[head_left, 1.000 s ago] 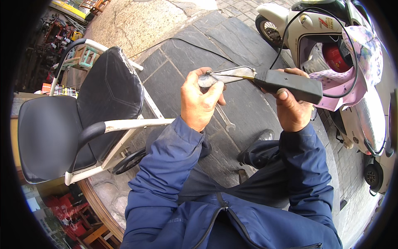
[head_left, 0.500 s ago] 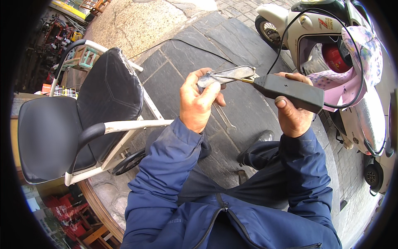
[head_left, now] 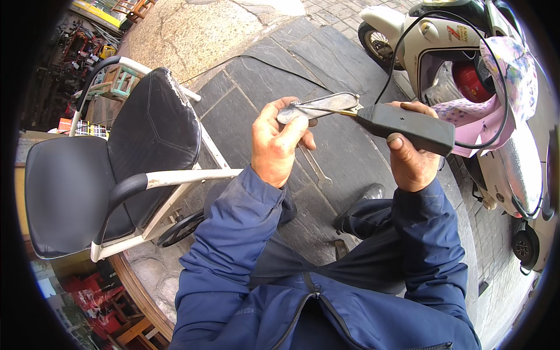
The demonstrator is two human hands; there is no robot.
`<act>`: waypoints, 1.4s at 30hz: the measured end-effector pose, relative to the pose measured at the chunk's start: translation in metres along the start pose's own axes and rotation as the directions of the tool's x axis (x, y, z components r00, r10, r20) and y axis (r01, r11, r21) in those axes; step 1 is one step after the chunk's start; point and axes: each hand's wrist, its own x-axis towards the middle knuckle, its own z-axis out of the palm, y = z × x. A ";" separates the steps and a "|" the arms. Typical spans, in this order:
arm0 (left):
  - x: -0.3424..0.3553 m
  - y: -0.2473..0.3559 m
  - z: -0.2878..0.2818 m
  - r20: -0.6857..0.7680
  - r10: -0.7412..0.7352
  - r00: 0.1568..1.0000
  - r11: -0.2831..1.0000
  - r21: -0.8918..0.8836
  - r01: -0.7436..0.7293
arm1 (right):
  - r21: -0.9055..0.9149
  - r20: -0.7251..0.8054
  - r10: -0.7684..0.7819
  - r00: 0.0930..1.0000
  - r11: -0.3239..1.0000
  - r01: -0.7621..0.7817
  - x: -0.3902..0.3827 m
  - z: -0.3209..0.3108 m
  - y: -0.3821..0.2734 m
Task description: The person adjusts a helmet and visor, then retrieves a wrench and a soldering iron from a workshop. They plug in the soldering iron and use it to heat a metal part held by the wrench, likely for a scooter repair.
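Observation:
My left hand (head_left: 274, 137) pinches a flat, rounded grey metal piece (head_left: 294, 112) between thumb and fingers. A slim metal loop (head_left: 338, 100) and thin rods run from it toward the right. My right hand (head_left: 414, 157) grips a black box-shaped handle (head_left: 408, 125), its tapered end pointing left at the metal parts. I cannot tell exactly what kind of tool this is, nor whether its tip is fixed to the loop. A black cord (head_left: 506, 87) leaves the handle's right end and arcs upward. Below my left hand, an open-end wrench (head_left: 318, 166) lies on the stone paving.
A worn black chair (head_left: 154, 140) with a white frame stands close on the left. Scooters (head_left: 408, 35) are parked on the right, one with a pink patterned cover (head_left: 513, 76). Another black cable (head_left: 280, 67) crosses the slate paving (head_left: 233, 116). My shoe (head_left: 350, 219) rests below my hands.
Both hands keep their holds. The black handle and my right hand have shifted very slightly to the left.

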 end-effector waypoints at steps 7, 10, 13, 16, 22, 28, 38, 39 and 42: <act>-0.001 0.000 0.000 -0.003 0.000 1.000 1.000 -0.002 0.000 | -0.001 -0.028 0.015 1.000 1.000 -0.015 0.000 0.001 0.000; 0.000 0.000 0.000 0.000 0.006 1.000 1.000 -0.004 -0.006 | -0.002 -0.015 0.024 1.000 1.000 -0.024 0.000 0.000 -0.001; 0.000 0.000 0.000 0.001 0.008 1.000 1.000 -0.012 -0.008 | 0.035 -0.016 0.011 1.000 0.999 -0.011 0.001 0.001 0.001; 0.001 -0.001 0.000 0.004 0.009 1.000 1.000 -0.013 -0.009 | 0.041 -0.018 0.033 0.999 0.999 -0.032 0.000 0.001 0.000; 0.001 -0.002 -0.001 0.007 0.009 1.000 1.000 -0.020 -0.008 | 0.025 -0.020 0.043 0.999 0.999 -0.042 0.000 0.000 0.000; 0.000 -0.001 -0.001 0.016 0.014 1.000 1.000 -0.010 -0.013 | 0.038 -0.028 0.041 0.999 0.999 -0.040 0.001 0.001 -0.001; 0.001 -0.002 -0.003 0.025 0.013 1.000 0.998 -0.056 -0.011 | 0.035 -0.029 0.047 0.998 0.998 -0.046 0.001 0.001 -0.001; 0.001 -0.002 -0.003 0.024 0.010 1.000 0.999 -0.051 -0.009 | 0.035 -0.029 0.046 0.999 0.998 -0.045 0.001 0.000 0.000; 0.001 -0.002 -0.003 0.029 0.012 1.000 0.999 -0.053 -0.011 | 0.035 -0.029 0.046 0.999 0.998 -0.045 0.001 0.000 0.000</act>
